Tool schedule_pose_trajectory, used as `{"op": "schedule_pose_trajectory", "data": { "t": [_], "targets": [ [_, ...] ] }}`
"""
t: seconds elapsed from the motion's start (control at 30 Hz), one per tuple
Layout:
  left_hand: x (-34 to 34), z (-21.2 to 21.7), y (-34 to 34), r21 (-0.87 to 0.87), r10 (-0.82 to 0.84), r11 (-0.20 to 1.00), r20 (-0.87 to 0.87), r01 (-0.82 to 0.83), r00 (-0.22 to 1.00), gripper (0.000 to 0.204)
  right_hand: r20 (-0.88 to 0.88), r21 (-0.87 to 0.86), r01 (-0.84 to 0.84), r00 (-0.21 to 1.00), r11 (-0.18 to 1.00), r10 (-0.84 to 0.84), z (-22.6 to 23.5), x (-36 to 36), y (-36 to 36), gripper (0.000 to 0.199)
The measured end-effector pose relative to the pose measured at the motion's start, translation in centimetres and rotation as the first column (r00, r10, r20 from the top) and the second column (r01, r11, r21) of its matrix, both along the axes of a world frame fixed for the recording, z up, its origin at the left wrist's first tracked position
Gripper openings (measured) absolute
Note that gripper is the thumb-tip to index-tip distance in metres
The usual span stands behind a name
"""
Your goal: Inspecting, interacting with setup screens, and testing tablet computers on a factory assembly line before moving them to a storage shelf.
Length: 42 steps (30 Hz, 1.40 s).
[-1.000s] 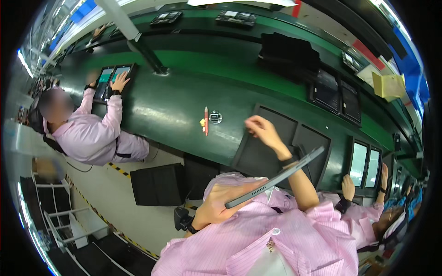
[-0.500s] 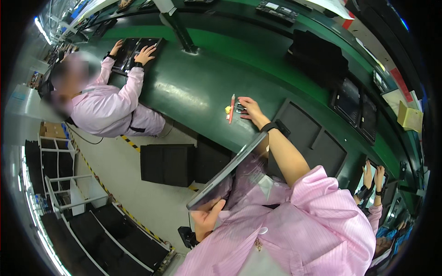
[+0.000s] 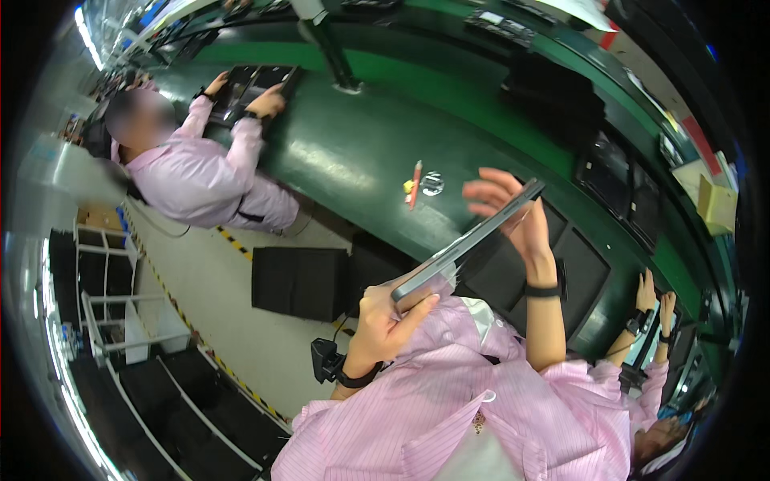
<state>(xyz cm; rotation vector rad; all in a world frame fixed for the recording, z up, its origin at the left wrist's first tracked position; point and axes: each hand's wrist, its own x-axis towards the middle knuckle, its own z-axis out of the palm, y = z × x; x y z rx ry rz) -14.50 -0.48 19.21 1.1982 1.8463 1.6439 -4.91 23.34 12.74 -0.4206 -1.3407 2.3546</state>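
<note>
My left hand is closed on the lower end of a slim grey tablet, seen almost edge-on and tilted up to the right. The thumb lies along its near side. At the tablet's upper end is my right hand, fingers apart and slightly blurred, reaching past the edge; whether it touches the tablet I cannot tell. Beyond on the green bench lie a red pen, a small yellow piece and a round, shiny clear-and-dark item.
A black tray lies on the bench beside my right forearm. Dark panels stand farther right. At the left a co-worker handles a black tray; another person's hands show at right. A black box stands below the bench edge.
My right hand has left the small round item on the bench and come back to the tablet's upper end. My left hand has raised the tablet slightly and moved right.
</note>
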Motion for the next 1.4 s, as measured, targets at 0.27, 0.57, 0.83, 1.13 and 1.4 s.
{"op": "schedule_pose_trajectory", "data": {
  "t": [0.27, 0.57, 0.83, 1.13, 1.4],
  "targets": [
    [1.3, -1.6, 4.4, 0.206, -0.329, 0.908, -0.190, 0.366, 0.925, 0.035, -0.142, 0.305, 0.538, 0.842, 0.786, -0.521, 9.4, 7.1, -4.7, 0.032],
    [3.7, -1.7, 5.6, 0.194, -0.377, 0.879, -0.275, 0.435, 0.884, 0.037, -0.162, 0.179, 0.629, 0.778, 0.757, -0.607, 7.5, 9.3, -5.0, 0.014],
    [4.0, -3.6, 5.3, 0.013, -0.410, 0.907, -0.208, 0.422, 0.888, 0.040, -0.065, 0.061, 0.648, 0.761, 0.759, -0.645, 5.2, 10.0, -4.5, 0.017],
    [4.1, -9.7, 10.4, -0.160, -0.334, 0.905, 0.303, 0.394, 0.892, 0.045, 0.288, 0.095, 0.810, 0.535, 0.579, -0.795, -2.1, 11.9, -1.8, 0.021],
    [2.1, -26.4, 23.7, -0.311, -0.463, 0.762, 0.352, 0.568, 0.813, 0.069, 0.377, 0.095, 0.940, 0.272, 0.329, -0.885, -4.3, 22.0, -6.0, 0.032]
  ]
}}
